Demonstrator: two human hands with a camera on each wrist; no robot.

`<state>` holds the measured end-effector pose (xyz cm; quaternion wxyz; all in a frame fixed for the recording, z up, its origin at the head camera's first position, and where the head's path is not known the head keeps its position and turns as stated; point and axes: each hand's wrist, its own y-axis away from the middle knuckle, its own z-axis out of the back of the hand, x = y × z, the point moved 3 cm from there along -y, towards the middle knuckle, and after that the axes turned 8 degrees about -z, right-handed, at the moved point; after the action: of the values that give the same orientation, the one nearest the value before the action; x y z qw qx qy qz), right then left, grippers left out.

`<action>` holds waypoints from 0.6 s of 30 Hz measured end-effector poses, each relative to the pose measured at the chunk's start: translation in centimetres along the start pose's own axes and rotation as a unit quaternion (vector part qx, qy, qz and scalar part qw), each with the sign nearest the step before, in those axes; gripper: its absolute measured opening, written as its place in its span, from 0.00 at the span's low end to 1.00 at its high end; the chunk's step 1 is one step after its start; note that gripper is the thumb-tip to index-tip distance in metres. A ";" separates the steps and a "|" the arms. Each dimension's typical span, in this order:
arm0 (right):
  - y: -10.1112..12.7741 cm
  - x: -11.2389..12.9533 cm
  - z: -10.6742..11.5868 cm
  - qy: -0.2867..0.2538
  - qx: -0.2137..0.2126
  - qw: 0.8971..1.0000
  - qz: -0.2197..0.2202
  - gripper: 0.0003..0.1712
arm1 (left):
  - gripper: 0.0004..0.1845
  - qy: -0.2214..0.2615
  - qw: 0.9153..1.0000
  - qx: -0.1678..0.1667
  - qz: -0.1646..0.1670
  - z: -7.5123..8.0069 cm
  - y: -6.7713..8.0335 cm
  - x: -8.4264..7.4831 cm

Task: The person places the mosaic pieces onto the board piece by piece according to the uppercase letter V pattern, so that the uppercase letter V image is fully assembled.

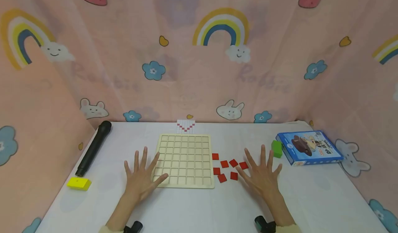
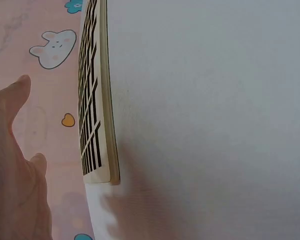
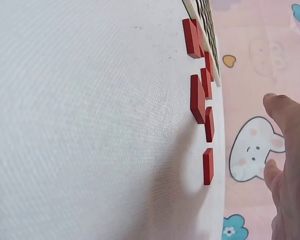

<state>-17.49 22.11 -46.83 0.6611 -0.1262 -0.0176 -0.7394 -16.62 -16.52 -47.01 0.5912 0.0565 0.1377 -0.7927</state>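
Note:
A pale wooden grid board (image 1: 185,161) lies flat on the white table. My left hand (image 1: 140,179) is spread with straight fingers at the board's left edge; in the left wrist view, the hand (image 2: 15,165) appears raised above the table and apart from the board (image 2: 102,125). Several red square tiles (image 1: 224,164) lie loose to the right of the board. Over the table beside them, my right hand (image 1: 261,176) is spread too, its thumb near the tiles. The right wrist view shows that hand (image 3: 295,165) holding nothing, with the red tiles (image 3: 197,100) below.
Behind the board stands a small pattern card (image 1: 186,126) with red squares. At right are a blue box (image 1: 311,148) and a green block (image 1: 276,149). A black tube (image 1: 94,148) and a yellow block (image 1: 79,183) lie at left. A pink printed curtain (image 1: 186,87) surrounds the table.

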 end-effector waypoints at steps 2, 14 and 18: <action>0.1 -0.1 -0.1 -0.002 -0.003 1.000 -0.002 0.46 | 0.45 0.006 1.000 0.004 -0.006 -0.1 0.1 -0.2; 0.3 -0.2 0.4 -0.035 -0.006 0.999 0.002 0.42 | 0.39 0.125 0.987 0.091 -0.036 0.5 -0.1 0.7; 0.7 -0.5 0.5 -0.088 -0.016 0.996 0.011 0.37 | 0.32 0.168 0.980 0.091 -0.055 1.1 -0.6 1.9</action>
<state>-16.71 22.64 -46.54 0.6629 -0.2016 -0.0621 -0.7183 -17.67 -18.39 -46.31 0.5073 0.2347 0.1652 -0.8125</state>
